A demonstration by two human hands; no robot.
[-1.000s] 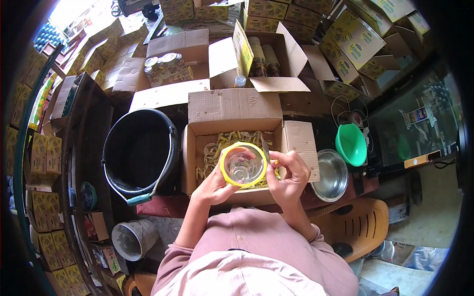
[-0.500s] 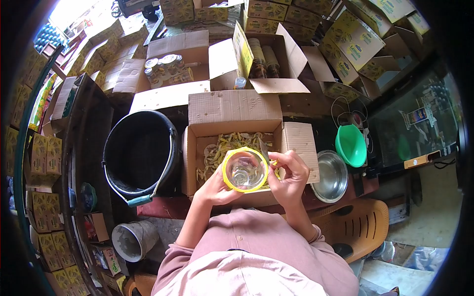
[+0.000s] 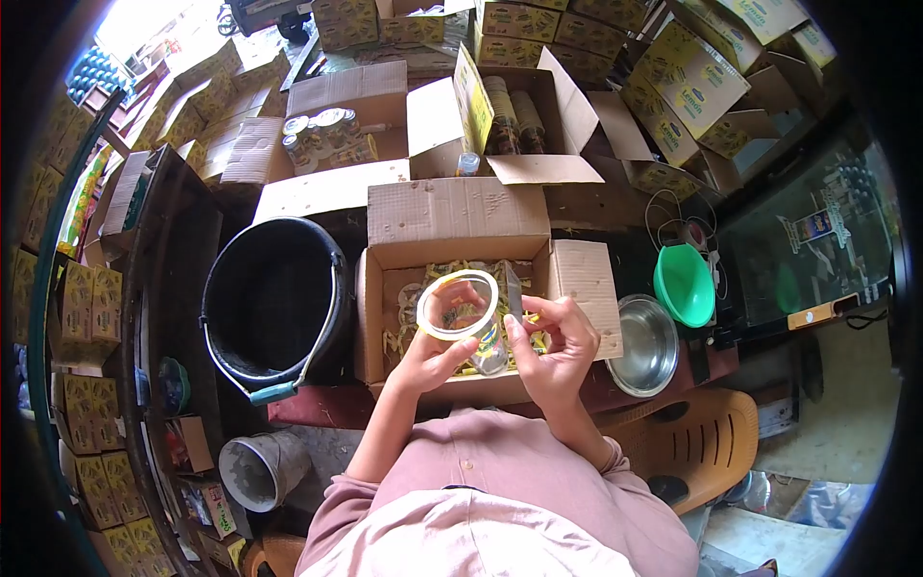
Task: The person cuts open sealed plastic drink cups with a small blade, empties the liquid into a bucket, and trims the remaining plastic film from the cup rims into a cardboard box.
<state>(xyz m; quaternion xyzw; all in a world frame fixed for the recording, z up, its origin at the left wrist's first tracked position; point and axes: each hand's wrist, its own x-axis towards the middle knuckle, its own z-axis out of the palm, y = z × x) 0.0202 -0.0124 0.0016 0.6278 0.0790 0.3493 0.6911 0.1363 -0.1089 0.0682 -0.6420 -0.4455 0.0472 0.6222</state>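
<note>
My left hand (image 3: 433,363) is closed around a clear plastic jar (image 3: 469,313), tilted with its round mouth up toward me. The jar's rim looks pale, with some yellow at its left edge, and a coloured label shows on its side. In my right hand (image 3: 560,341) is a knife, its flat blade (image 3: 513,288) pointing up just right of the jar. A bit of yellow shows at my right fingers; I cannot tell whether it is handle or strip. Below both hands stands an open cardboard box (image 3: 457,210) with curled yellow strips (image 3: 409,303) inside.
On the left stands a black bucket (image 3: 216,317), with a grey bucket (image 3: 240,471) lower down. A steel bowl (image 3: 642,351) and green bowl (image 3: 685,286) sit right. Behind are a carton of jars (image 3: 322,130) and another open carton (image 3: 567,106). An orange chair (image 3: 711,442) is near.
The jar has tipped and turned, so its side and label now show, and its mouth moved up and left. The yellow around the rim mostly no longer shows. The blade stands clearer of the jar.
</note>
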